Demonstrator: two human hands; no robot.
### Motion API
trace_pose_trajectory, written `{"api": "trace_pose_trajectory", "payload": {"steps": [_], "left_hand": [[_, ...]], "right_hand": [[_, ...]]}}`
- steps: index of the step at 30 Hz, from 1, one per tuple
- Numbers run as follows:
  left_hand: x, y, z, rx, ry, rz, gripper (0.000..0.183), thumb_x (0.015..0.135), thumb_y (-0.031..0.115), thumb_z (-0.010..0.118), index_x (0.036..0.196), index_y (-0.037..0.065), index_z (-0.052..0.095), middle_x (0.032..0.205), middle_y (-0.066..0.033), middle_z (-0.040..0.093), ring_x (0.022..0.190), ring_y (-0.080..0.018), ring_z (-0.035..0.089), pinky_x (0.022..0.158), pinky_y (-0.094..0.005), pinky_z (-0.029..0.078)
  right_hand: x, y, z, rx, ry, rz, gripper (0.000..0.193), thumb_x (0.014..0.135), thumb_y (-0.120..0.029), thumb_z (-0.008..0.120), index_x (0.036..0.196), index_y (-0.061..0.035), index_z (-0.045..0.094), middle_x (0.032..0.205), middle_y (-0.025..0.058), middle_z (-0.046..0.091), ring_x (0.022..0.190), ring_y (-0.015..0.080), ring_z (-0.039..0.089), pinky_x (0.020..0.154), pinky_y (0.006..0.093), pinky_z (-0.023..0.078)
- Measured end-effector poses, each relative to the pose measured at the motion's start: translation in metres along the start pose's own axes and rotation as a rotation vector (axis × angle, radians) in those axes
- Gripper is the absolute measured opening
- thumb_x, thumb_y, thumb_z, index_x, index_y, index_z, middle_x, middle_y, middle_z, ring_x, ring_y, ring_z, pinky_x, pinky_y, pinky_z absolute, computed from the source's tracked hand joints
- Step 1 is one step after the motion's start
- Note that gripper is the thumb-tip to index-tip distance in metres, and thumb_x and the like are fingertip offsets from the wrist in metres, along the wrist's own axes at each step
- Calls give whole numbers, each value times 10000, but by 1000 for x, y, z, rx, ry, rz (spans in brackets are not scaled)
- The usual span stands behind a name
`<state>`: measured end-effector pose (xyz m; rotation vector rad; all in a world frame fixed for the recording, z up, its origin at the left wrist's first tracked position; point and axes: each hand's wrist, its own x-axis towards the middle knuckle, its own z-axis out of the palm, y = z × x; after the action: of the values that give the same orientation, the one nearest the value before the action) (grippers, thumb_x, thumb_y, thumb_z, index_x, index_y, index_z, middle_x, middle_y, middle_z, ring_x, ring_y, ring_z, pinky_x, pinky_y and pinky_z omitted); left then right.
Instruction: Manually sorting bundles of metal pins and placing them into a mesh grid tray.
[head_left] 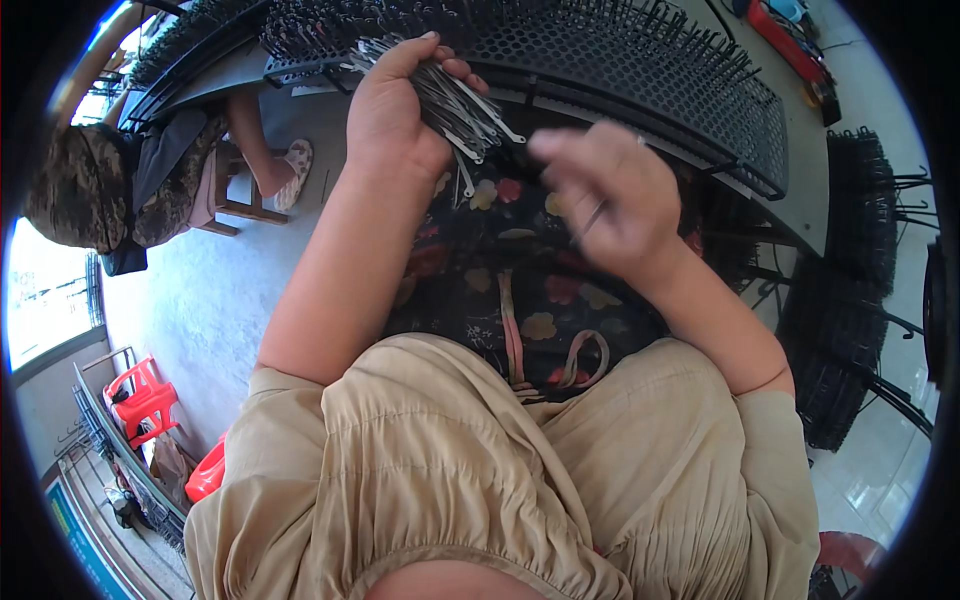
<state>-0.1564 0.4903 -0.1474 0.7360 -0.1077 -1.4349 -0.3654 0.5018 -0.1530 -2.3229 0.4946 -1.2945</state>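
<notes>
My left hand (392,110) is closed around a thick bundle of thin metal strips (458,105), grey and silvery, with small holes at their ends. The strips fan out toward the lower right, and a few hang lower than the others. Just right of the bundle is my right hand (625,195), blurred by motion, its fingers curled in. A thin dark line shows below those fingers; what it belongs to is too smeared to make out. Under both hands lies a dark floral cloth (530,290) over my lap.
A black perforated metal rack (620,70) runs along the bench ahead, with many dark hooked pieces standing in it. More hooked black parts (860,220) hang at the right. At the left, another person (150,180) sits near a wooden stool (240,190). Behind stands a red plastic chair (142,400).
</notes>
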Motion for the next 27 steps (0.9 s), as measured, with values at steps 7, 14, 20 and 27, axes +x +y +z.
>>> {"api": "trace_pose_trajectory", "payload": {"steps": [7,14,20,27], "left_hand": [[-17,-23,-12,11,-6,-200,135,858,95,614,752,47,545,647,-83,574,600,-228,583,636,-421,535],[-39,-36,-21,-9,61,-220,108,875,102,607,800,50,549,677,-82,569,640,-222,587,716,-480,546],[-65,-39,-37,15,88,-232,71,898,94,589,896,46,536,829,-82,586,731,-219,613,823,-523,556],[-138,-76,-61,404,-190,-199,328,800,-75,658,1074,30,510,935,-90,621,860,-240,661,780,-428,583]], "right_hand": [[-4,-21,27,-479,-22,-395,353,619,-143,718,964,-209,749,729,-50,427,626,125,465,596,280,381],[-24,-33,31,-323,-77,-477,257,633,-159,674,884,-123,716,813,-46,538,681,136,493,638,295,389],[-33,-79,18,175,7,-46,118,838,-59,618,954,-53,600,888,44,541,748,143,513,651,278,404],[-87,-73,17,1170,125,1343,173,1006,-199,488,1060,-39,525,1012,54,565,949,161,568,865,338,479]]}}
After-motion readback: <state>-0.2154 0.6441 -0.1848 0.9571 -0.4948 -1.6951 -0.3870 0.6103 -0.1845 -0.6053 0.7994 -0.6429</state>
